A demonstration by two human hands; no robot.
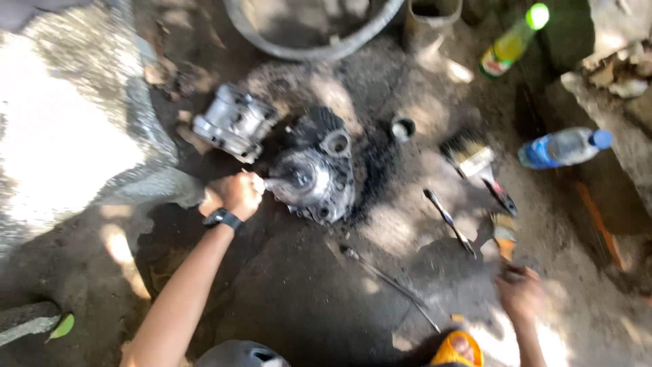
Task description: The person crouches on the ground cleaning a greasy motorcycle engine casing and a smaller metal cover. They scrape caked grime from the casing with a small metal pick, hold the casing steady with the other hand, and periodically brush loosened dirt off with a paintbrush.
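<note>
While the left hand (236,194) is closed around the shaft end of a grimy engine casing (314,173) on the dirt ground (305,299), the right hand (519,289) (blurred, grip unclear) touches a small brush (503,234) beside a screwdriver (448,221).

In the middle of the frame the engine part (314,178) is shiny grey and black with dark oily dirt around it, and the metal block (233,123) up and left of it is silver. At the upper right one bottle (513,42) is yellow-green with a bright green cap, and the other bottle (564,147) is clear with a blue label and blue cap. The small brush (503,234) at the lower right has an orange handle, the wrist watch (222,219) is black, and the ground (319,299) is brown-grey with white sun spots.
</note>
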